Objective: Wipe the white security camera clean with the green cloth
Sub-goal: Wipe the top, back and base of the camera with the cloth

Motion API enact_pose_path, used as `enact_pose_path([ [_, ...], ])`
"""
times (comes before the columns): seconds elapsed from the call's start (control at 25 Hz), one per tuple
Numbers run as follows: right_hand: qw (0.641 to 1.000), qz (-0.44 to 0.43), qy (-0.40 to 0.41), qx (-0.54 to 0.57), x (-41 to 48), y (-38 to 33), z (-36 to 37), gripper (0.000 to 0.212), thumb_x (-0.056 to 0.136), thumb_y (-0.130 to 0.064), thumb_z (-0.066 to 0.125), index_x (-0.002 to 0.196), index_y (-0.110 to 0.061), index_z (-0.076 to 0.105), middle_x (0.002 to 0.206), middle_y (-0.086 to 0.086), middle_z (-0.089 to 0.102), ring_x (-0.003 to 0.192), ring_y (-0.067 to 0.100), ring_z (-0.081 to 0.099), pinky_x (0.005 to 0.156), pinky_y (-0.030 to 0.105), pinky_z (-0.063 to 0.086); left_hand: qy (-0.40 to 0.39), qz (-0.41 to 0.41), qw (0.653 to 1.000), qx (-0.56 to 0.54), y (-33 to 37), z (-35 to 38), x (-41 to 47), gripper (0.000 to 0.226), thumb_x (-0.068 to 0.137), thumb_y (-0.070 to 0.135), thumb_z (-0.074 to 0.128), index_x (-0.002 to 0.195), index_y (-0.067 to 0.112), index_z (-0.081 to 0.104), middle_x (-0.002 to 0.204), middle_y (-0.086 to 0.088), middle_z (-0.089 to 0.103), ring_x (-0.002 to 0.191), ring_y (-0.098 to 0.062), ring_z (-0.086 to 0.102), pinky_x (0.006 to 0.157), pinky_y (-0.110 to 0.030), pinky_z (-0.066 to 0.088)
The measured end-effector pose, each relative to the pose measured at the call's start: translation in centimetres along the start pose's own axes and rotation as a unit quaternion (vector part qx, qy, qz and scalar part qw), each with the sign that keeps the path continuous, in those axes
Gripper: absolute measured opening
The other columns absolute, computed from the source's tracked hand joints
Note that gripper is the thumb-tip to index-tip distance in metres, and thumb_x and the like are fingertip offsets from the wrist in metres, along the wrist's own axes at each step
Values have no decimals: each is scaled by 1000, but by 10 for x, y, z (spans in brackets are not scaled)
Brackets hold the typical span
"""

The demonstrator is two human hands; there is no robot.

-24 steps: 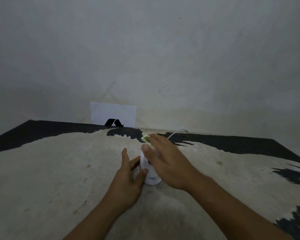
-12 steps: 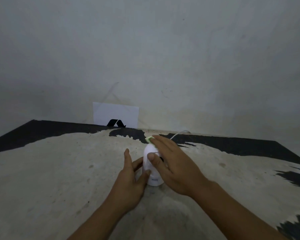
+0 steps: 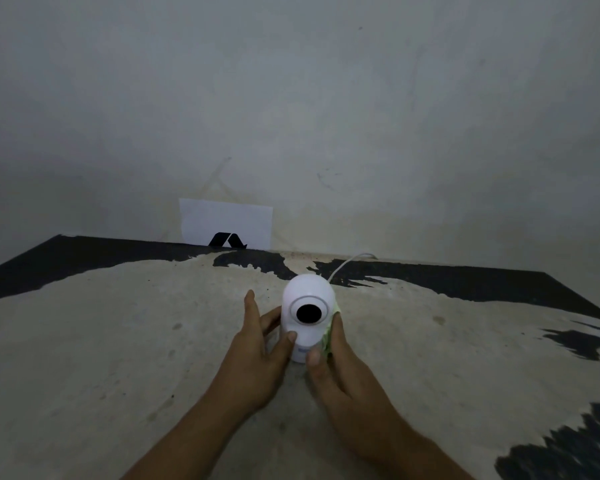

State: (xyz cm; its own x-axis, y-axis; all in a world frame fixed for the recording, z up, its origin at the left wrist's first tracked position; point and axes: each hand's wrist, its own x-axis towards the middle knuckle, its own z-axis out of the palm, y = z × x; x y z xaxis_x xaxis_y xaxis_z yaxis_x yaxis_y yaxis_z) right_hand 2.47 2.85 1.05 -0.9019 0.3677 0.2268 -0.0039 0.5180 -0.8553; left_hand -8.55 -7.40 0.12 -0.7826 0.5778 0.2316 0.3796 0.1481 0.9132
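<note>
The white security camera [image 3: 307, 306] stands upright on the worn table [image 3: 118, 341], its round black lens facing me. My left hand [image 3: 260, 355] holds its left side and base, thumb on the front. My right hand [image 3: 340, 368] presses the green cloth [image 3: 329, 337] against the camera's lower right side; only a thin strip of cloth shows between fingers and camera. A white cable [image 3: 347, 263] runs from behind the camera toward the wall.
The table top is beige with black patches along its far and right edges. A white paper sheet [image 3: 226, 221] with a black mark leans on the grey wall behind the table.
My right hand with the cloth has slid from the top of the camera's dome down to its lower right side, uncovering the lens. My left hand stays on the camera.
</note>
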Motion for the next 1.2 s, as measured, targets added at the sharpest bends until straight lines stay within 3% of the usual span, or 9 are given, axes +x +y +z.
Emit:
enact_pose_path([
  [0.28, 1000, 13, -5, 16, -6, -23, -6, 83, 80, -58, 34, 149, -26, 3, 147, -19, 31, 117, -17, 40, 87, -8, 28, -4, 5, 1000, 6, 3, -1, -2, 94, 89, 34, 57, 146, 23, -17, 127, 27, 37, 118, 5, 37, 95, -21, 31],
  [0.36, 1000, 1, 12, 6, -9, -23, -5, 82, 79, -59, 34, 149, -26, 5, 146, -26, 21, 122, -21, 29, 92, -7, 23, -5, 7, 1000, 10, 3, -1, -2, 94, 89, 34, 57, 146, 23, -16, 126, 28, 37, 117, 6, 38, 94, -21, 31],
  [0.52, 999, 1, 26, -21, -9, -14, 3, 88, 80, -72, 32, 150, -27, 5, 158, -15, 7, 142, -1, 10, 117, 22, 15, -8, 4, 1000, 10, 4, -1, -2, 94, 89, 35, 57, 146, 23, -17, 127, 27, 36, 117, 4, 38, 95, -21, 31],
  [0.64, 997, -12, 66, -49, -10, -17, 2, 77, 81, -63, 33, 146, -24, 21, 153, -16, 16, 133, -16, 17, 108, 7, 18, -7, -3, 1000, 8, 5, -1, -2, 94, 89, 33, 57, 146, 23, -16, 127, 25, 36, 118, 3, 37, 97, -23, 31],
  [0.72, 996, -22, 88, -28, -10, -20, 0, 70, 82, -57, 37, 141, -21, 32, 136, -11, 29, 111, -30, 29, 86, -5, 30, -6, -4, 1000, 2, 6, -2, -3, 95, 88, 32, 58, 147, 23, -15, 127, 24, 36, 118, 2, 38, 98, -24, 32],
  [0.8, 996, -25, 84, -33, -10, -21, 1, 75, 81, -59, 36, 142, -17, 32, 128, -9, 28, 106, -29, 29, 78, -5, 33, -11, 0, 1000, 2, 8, -2, -4, 97, 87, 30, 60, 147, 23, -16, 127, 25, 35, 118, 2, 40, 98, -24, 34],
  [0.96, 990, -70, 95, -78, -9, -18, 9, 94, 73, -81, 23, 145, -20, 27, 132, -15, 21, 117, -21, 27, 86, -5, 30, -26, -4, 1000, 17, 11, -3, -5, 104, 84, 26, 66, 146, 22, -17, 126, 26, 34, 115, 4, 39, 95, -20, 34],
  [1.12, 993, -28, 97, -68, -10, -11, 15, 104, 66, -88, 20, 146, -21, 27, 140, -14, 25, 124, -1, 37, 104, 20, 39, -31, 0, 1000, 7, 11, -4, -6, 99, 86, 25, 65, 147, 24, -13, 127, 26, 36, 116, 5, 40, 95, -21, 33],
  [1.2, 993, -21, 102, -52, -11, -11, 13, 97, 71, -84, 27, 144, -21, 33, 139, -13, 33, 123, -1, 40, 100, 14, 40, -30, -9, 1000, 1, 9, -5, -6, 94, 87, 28, 62, 148, 25, -9, 128, 27, 36, 117, 5, 40, 95, -21, 32],
])
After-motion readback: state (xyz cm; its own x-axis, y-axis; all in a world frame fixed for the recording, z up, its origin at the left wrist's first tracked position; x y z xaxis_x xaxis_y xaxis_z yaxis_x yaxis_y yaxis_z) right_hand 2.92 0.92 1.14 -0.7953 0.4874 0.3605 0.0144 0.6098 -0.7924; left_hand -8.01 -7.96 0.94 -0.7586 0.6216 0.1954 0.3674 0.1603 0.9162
